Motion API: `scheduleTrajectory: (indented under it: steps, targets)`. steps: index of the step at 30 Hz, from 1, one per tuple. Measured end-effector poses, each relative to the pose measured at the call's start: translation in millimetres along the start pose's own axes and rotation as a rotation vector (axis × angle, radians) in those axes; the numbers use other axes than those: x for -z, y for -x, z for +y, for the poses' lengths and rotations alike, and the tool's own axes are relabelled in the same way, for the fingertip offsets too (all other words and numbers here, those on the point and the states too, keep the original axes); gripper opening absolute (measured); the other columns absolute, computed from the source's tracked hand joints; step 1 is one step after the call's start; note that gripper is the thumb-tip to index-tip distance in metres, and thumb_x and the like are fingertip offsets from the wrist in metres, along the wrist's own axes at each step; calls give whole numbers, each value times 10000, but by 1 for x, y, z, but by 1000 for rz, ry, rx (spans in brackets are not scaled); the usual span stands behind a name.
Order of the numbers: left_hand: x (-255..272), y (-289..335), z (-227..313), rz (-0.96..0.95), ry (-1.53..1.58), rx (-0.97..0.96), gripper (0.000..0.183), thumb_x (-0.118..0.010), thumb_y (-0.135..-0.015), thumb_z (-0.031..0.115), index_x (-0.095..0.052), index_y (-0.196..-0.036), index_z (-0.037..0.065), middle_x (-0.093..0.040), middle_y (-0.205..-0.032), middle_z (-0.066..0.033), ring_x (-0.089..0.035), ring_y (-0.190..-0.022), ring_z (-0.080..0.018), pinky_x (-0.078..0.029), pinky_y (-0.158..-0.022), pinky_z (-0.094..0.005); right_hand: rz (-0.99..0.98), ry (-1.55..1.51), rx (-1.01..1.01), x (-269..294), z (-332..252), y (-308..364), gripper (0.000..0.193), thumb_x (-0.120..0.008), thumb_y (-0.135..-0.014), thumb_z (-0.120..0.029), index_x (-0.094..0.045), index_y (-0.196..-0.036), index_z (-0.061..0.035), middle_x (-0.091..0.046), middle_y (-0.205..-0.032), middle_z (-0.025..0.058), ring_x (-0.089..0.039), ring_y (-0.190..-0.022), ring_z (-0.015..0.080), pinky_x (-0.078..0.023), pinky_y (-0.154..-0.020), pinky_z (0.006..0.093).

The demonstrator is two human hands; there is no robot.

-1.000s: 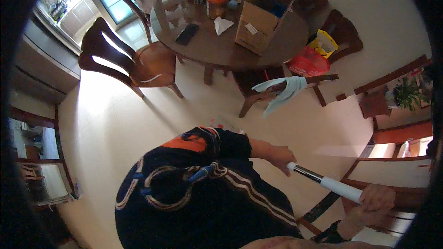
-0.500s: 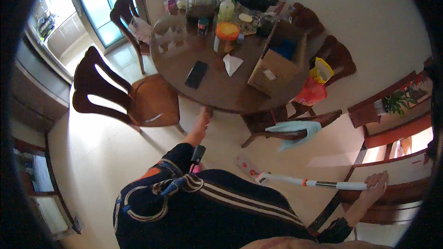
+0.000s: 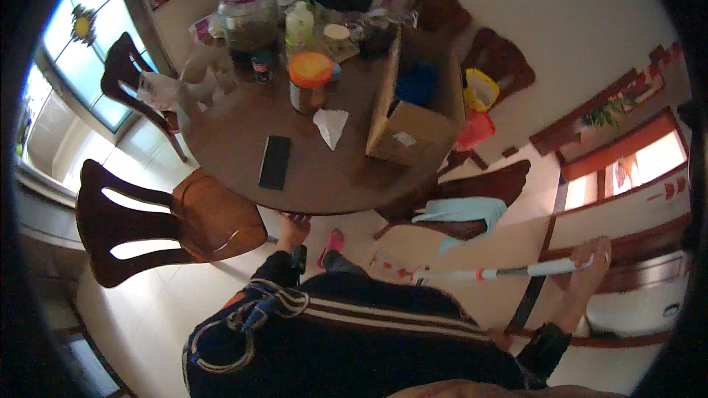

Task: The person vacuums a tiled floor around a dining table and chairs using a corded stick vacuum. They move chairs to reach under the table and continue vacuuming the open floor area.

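My right hand (image 3: pixel 590 256) is out at the right, wrapped round the white grip of a long-handled floor mop (image 3: pixel 509 273). Its pole has an orange ring and slants across in front of me. A pale, see-through flat head with orange spots lies on the floor beside my foot. Below the near rim of the round dark table (image 3: pixel 324 195), my left hand (image 3: pixel 294 229) reaches forward, close to the corner of a wooden chair's seat (image 3: pixel 217 214). Its fingers are blurred and partly in shadow, so whether they hold anything is unclear.
On the table are a black phone (image 3: pixel 274 162), crumpled white paper (image 3: pixel 331 127), an orange-lidded jar (image 3: pixel 310 81), a large pink-lidded jar (image 3: pixel 249 18) and an open cardboard box (image 3: pixel 413 121). A light-blue cloth (image 3: pixel 464 217) hangs over a chair at the right.
My view has shifted, so the table and left chair appear lower and further left. My left hand stays near the table's rim; my right hand keeps its hold on the mop.
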State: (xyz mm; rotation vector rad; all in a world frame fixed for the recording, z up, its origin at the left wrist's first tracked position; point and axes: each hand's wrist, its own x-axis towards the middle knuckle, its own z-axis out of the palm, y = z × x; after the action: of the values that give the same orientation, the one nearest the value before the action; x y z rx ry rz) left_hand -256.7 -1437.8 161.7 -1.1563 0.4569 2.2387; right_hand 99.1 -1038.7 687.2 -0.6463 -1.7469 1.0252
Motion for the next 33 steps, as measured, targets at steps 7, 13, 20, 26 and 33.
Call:
scheduleTrajectory:
  steps: [7, 13, 20, 26, 33]
  targets:
    - [-25, 23, 89, -76, -210, -150, 810, -388, -923, 659, -335, -1493, 86, -357, -1538, -79, -290, -1440, -268, -241, -1125, -397, -186, -213, -286, -107, 31, -31, 209, -557, -997, -134, -500, -798, -105, -438, -572, 5, -393, -449, 105, -339, -423, 267]
    - [-29, 19, 138, -111, -355, -166, 802, -412, -913, 643, -339, -1487, 87, -363, -1529, -85, -299, -1428, -274, -237, -1125, -408, -305, -210, -71, -126, 45, -78, 372, -569, -982, -373, -511, -828, -40, -445, -633, 27, -434, -510, 122, -374, -495, 274]
    - [-38, 23, 209, -138, -459, -173, 794, -440, -902, 623, -344, -1481, 88, -369, -1519, -91, -311, -1414, -280, -231, -1125, -421, 124, 52, -217, -131, 68, -46, 210, -657, -918, -209, -578, -953, -17, -591, -720, 69, -570, -617, 156, -480, -606, 297]
    - [-40, 33, 281, -163, -527, -259, 788, -464, -893, 606, -348, -1476, 88, -375, -1510, -96, -321, -1402, -285, -226, -1125, -433, 164, 335, -175, -132, 98, -14, 329, -750, -825, -109, -618, -1104, 6, -622, -930, 33, -600, -849, 105, -491, -765, 259]
    - [-25, 25, 316, -149, -594, -256, 782, -491, -882, 587, -353, -1469, 90, -381, -1499, -102, -333, -1388, -291, -221, -1126, -446, 284, 537, -257, -134, 139, 42, 368, -737, -861, -268, -643, -1080, 12, -625, -900, 37, -580, -844, 119, -472, -778, 279]
